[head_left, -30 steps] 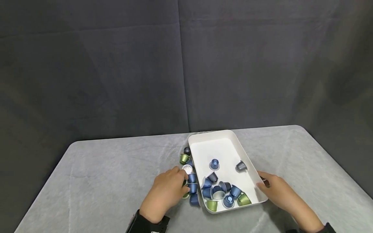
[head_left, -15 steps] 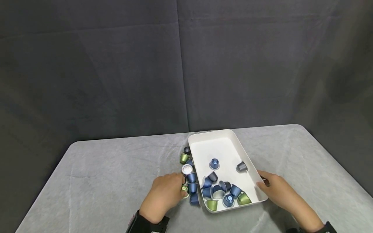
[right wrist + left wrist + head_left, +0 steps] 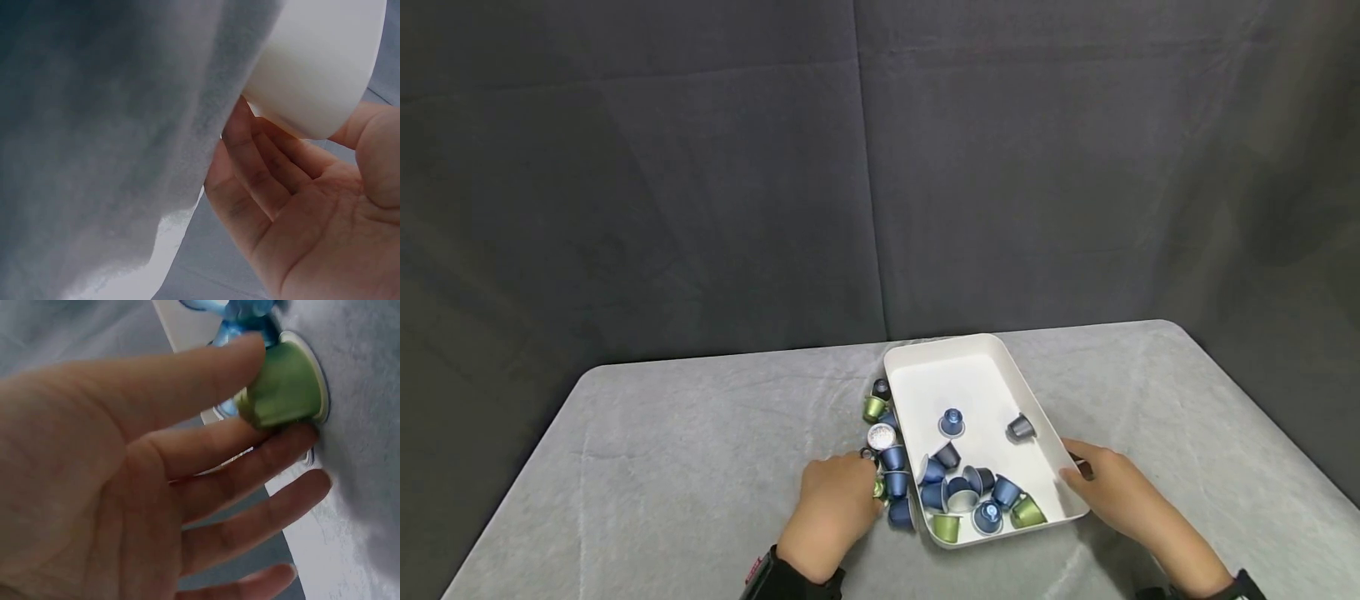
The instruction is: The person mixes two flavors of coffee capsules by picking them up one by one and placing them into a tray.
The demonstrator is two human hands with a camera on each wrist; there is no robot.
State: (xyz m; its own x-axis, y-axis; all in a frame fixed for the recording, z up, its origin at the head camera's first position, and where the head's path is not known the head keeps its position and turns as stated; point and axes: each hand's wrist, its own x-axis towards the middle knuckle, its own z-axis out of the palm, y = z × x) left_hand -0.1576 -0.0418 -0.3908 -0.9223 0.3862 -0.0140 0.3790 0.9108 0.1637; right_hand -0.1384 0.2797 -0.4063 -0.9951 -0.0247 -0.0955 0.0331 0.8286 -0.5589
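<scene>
Resting on the grey table (image 3: 662, 467), the white tray (image 3: 958, 379) is filling the middle of the work in the head view. Roughly a dozen capsules (image 3: 1006, 492) are lying in it, most of them crowding toward 6 o'clock. The work is looking partway along: a row of loose capsules (image 3: 893, 457) is remaining outside, along the tray's 9 o'clock wall. The left hand (image 3: 835, 504) is working among these at the tray's 8 o'clock, while the right hand (image 3: 1108, 492) is gripping the tray at 4 o'clock.

In the left wrist view, thumb and fingers are pinching a green capsule (image 3: 287, 387) at 2 o'clock, not yet in the tray; the outer two fingers are spreading loosely.

In the right wrist view, the tray's corner is showing at 2 o'clock; fingers are curling beneath it, their tips partly hiding.
</scene>
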